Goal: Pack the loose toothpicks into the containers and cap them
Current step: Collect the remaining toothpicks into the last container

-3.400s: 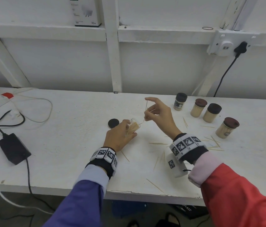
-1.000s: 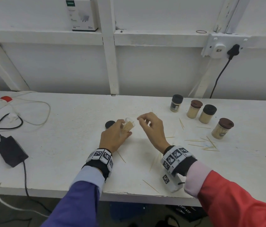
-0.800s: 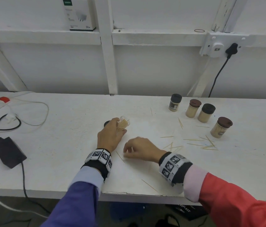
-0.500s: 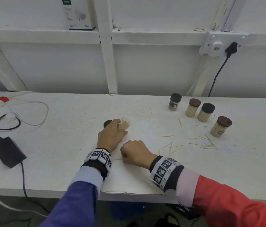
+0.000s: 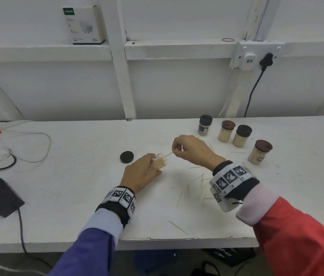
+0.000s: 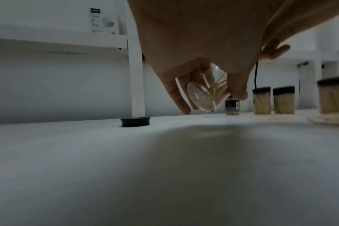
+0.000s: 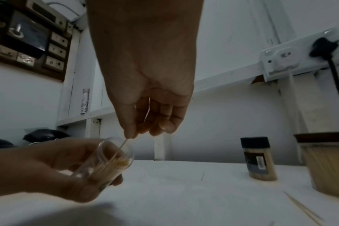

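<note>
1. Clear plastic toothpick container [image 5: 160, 162] tilted mouth-first toward right hand [image 5: 194, 151], gripped round its body by fingers and thumb of left hand [image 5: 140, 174] just above white bench [image 5: 67, 196]; tilt apparently meant to let picks slide in lengthwise and settle against the base.
2. Single toothpick [image 7: 120, 149] pinched at its rear end between right thumb and fingertip, other fingers loosely curled, leading tip already inside the container's mouth among the picks packed there.
3. Seen from the left wrist camera: container's round transparent base [image 6: 200, 98] held clear of the bench, thin picks lying across the inside.
4. Black cap [image 5: 126, 156] lying flat just left of the left hand, near enough for capping; judged to belong to the open container.
5. Loose toothpicks [image 5: 200, 181] scattered on the bench below the right wrist, one stray pick [image 5: 178, 227] near the front edge; packing judged well short of done.
6. Four capped containers [image 5: 235, 136] parked upright at right rear, well apart from the work, two black-capped and two brown; dark label on the leftmost too small to read.
7. White carton [image 5: 83, 24] on the ledge, green patch at its top corner, "30w" legible at its lower right, other print unreadable.
8. Black power adapter [image 5: 0, 197] and cables at left; plug in wall socket [image 5: 246, 56] at upper right.
</note>
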`<state>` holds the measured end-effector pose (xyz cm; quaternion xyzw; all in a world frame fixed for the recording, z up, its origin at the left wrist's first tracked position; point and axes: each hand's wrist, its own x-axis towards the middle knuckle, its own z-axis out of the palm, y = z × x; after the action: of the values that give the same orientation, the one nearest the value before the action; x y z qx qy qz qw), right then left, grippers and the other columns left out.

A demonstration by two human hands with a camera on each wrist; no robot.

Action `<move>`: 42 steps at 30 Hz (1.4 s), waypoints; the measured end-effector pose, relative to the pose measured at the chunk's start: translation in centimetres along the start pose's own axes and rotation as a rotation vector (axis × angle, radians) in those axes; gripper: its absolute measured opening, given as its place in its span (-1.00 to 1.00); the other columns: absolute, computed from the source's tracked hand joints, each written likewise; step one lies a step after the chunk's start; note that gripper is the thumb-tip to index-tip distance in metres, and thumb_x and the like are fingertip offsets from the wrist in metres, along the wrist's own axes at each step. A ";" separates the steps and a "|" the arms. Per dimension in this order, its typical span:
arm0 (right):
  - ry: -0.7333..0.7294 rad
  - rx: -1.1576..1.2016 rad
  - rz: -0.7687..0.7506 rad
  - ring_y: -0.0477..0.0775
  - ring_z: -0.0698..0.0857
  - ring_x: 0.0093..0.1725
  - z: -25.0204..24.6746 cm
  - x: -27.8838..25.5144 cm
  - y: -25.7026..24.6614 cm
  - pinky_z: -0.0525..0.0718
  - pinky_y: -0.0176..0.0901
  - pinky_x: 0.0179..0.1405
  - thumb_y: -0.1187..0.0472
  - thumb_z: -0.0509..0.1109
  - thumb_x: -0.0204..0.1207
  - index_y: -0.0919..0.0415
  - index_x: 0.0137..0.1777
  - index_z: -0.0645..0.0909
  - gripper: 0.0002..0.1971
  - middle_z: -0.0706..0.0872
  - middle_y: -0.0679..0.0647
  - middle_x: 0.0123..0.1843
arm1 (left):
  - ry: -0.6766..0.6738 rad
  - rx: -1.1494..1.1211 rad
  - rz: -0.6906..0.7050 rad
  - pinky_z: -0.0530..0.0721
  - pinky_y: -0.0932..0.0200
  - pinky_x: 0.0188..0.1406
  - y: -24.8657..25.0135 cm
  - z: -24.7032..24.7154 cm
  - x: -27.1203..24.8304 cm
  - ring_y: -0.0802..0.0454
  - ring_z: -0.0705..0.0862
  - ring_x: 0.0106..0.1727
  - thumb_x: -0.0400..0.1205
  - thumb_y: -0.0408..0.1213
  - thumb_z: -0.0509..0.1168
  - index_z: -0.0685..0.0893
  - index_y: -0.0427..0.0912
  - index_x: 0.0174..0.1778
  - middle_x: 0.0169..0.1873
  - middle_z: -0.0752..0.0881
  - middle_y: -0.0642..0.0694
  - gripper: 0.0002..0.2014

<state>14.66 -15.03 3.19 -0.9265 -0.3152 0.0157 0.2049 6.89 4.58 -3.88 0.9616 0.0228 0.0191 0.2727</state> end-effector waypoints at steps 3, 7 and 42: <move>-0.091 0.021 -0.089 -0.08 0.54 -0.18 0.8 0.0 0.1 0.44 -0.17 -0.22 0.13 0.39 0.59 0.10 -0.01 0.72 -0.90 0.59 -0.15 -0.14 | -0.028 0.000 0.048 0.54 0.12 0.12 0.9 0.3 0.2 0.11 0.62 0.24 0.58 0.05 0.36 0.43 0.05 0.41 0.23 0.63 0.16 -0.50; 0.010 0.385 -0.058 -0.04 0.64 -0.12 0.5 -0.7 1.1 0.58 -0.21 -0.09 0.11 0.46 0.57 0.10 0.04 0.77 -0.86 0.74 -0.07 -0.07 | -0.002 -0.031 0.092 0.56 0.09 0.09 1.7 0.5 0.5 0.08 0.64 0.19 0.59 0.07 0.35 0.43 0.05 0.38 0.20 0.64 0.15 -0.52; -0.335 -0.099 -0.083 0.01 0.69 -0.05 2.5 -8.1 8.1 0.37 -0.40 -0.25 0.20 0.54 0.48 0.15 0.04 0.83 -0.84 0.78 0.02 -0.01 | -0.136 0.045 0.064 0.38 0.19 -0.01 2.0 2.2 1.2 0.07 0.62 0.19 0.60 0.11 0.34 0.40 0.02 0.45 0.24 0.62 0.12 -0.45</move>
<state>12.47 -24.73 -3.05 -0.9061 -0.3832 0.1460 0.1043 8.28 1.77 -4.65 0.9668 -0.0261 -0.0382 0.2512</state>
